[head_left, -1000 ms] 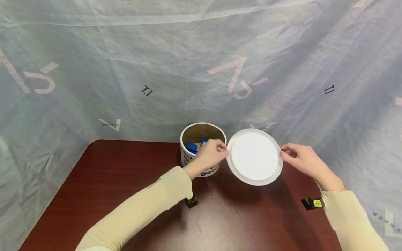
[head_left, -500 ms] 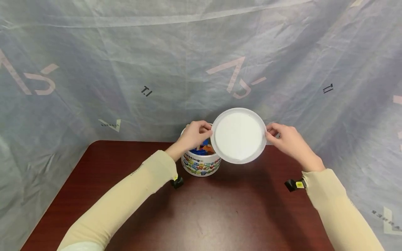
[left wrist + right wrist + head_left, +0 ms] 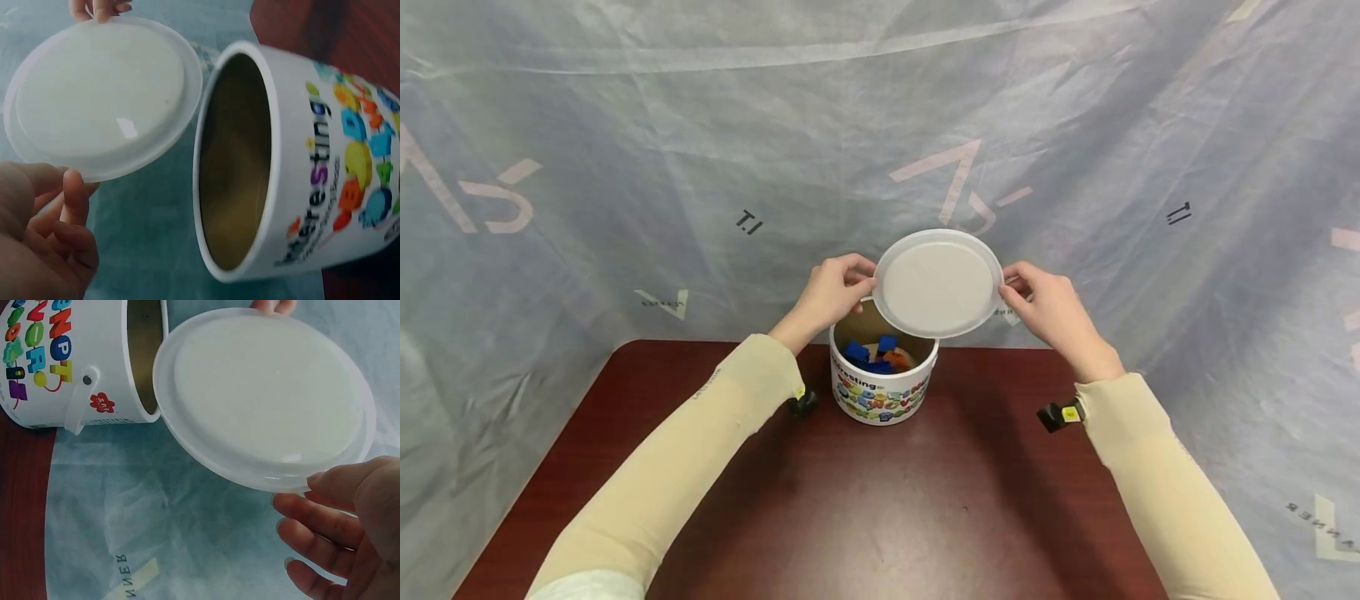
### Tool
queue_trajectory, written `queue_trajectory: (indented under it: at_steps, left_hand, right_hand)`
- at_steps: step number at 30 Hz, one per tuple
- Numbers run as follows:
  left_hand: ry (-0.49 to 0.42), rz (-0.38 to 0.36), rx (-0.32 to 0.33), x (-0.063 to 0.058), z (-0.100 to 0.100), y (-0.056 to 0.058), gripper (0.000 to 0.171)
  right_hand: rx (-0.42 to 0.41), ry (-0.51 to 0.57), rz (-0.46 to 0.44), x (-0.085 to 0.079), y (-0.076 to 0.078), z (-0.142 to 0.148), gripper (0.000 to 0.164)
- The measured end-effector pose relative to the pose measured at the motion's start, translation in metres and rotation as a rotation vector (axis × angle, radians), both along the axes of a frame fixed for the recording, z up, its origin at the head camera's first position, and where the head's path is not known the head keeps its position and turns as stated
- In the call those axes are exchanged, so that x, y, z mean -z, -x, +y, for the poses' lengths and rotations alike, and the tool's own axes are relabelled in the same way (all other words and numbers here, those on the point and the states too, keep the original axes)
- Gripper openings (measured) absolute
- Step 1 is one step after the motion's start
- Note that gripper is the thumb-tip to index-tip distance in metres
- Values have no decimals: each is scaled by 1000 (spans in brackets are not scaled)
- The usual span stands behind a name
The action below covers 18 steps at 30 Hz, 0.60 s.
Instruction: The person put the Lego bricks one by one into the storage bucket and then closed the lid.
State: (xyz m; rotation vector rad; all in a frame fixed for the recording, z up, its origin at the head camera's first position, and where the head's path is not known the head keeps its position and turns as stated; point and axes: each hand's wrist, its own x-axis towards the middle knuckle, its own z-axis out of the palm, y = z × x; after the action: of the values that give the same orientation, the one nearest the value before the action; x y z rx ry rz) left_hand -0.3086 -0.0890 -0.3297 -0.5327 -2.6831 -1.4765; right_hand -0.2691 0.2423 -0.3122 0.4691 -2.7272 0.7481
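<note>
A round white lid (image 3: 936,283) is held between both hands, above and slightly right of a white bucket (image 3: 880,400). My left hand (image 3: 835,293) pinches its left rim between thumb and fingers; my right hand (image 3: 1047,310) pinches the right rim. The bucket stands upright and uncovered, printed with colourful letters and the word "Interesting". Inside it lie blue blocks (image 3: 857,352) and an orange piece (image 3: 897,360). In the left wrist view the lid (image 3: 106,87) tilts beside the bucket's mouth. The right wrist view shows the bucket's handle (image 3: 78,403) folded down its side.
The bucket stands on a dark red wooden table (image 3: 880,500) close to its back edge. A grey printed fabric sheet (image 3: 820,167) hangs behind and along both sides. Small black wrist cameras (image 3: 1058,415) project from the sleeves.
Both hands have carried the lid up and to the left, from right of the bucket to over its back right rim. The lid has tilted flatter. The bucket stays in place.
</note>
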Motion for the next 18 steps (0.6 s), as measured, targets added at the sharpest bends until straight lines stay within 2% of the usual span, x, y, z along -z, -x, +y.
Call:
queue_trajectory:
  at_steps: [5,18]
  left_hand:
    - [17,55,-21,4,-12,6,23]
    - [48,140,-85,17,-36,17,22]
  right_hand:
    - [23,-18,29,4,12,-15,24]
    - [43,-3,216,29,35,-49,15]
